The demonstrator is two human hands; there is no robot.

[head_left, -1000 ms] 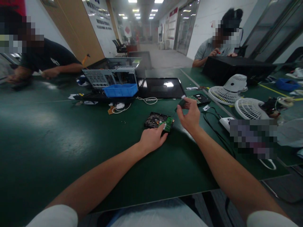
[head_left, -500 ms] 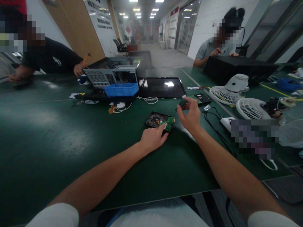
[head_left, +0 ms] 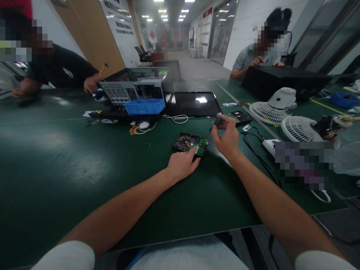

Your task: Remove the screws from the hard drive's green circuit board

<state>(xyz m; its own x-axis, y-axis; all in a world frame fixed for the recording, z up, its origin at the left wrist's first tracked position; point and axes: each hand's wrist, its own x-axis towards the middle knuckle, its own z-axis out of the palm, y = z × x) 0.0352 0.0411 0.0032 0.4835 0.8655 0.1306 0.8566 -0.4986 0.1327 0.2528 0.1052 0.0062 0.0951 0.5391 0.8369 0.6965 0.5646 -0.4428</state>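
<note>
Indoors, at a long green table (head_left: 92,165) seen from the head camera, my left hand (head_left: 181,165) reaches over a dark hard drive (head_left: 181,141), a forefinger laid on its green circuit board (head_left: 201,143) and the thumb at the near edge; whether those fingers grip or merely rest, I cannot tell. The drive lies flat on the tabletop straight ahead of me, the board at its right end. My right hand (head_left: 227,135) pinches a dark-handled screwdriver (head_left: 217,122) between thumb and fingers, its thin shaft slanting down toward the board's right edge; the tip is too small to show whether it touches.

Just beyond my right knuckles sits a second drive (head_left: 242,117). Farther back, a blue tray (head_left: 144,107) stands before an opened computer case (head_left: 116,93), beside a glossy black panel (head_left: 194,104) with a white cable (head_left: 182,120) along its near side. Two white fan parts (head_left: 271,110) lie to my right. Across the table, a person in a dark shirt (head_left: 60,67) sits at left, another in grey (head_left: 243,60) behind a black box (head_left: 284,80) at right.
</note>
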